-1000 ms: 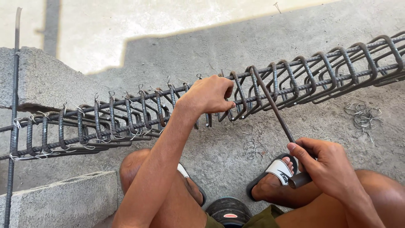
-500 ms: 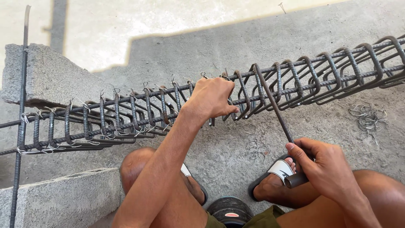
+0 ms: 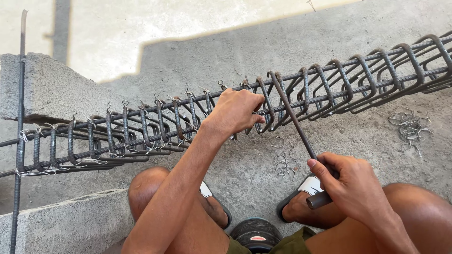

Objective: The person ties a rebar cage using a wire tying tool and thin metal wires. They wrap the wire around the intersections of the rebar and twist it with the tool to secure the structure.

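Left hand closed on rebar cage at a stirrup; right hand grips hooked rod, shaft running up-left, hook just right of left hand

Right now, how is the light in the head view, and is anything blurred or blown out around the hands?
Head view: the rebar cage, left hand and right hand lie in even shade and look sharp; the sunlit floor at the top is washed out to near white, with a hard shadow edge across it; the loose wire ties at right are clear; no glare on the metal.
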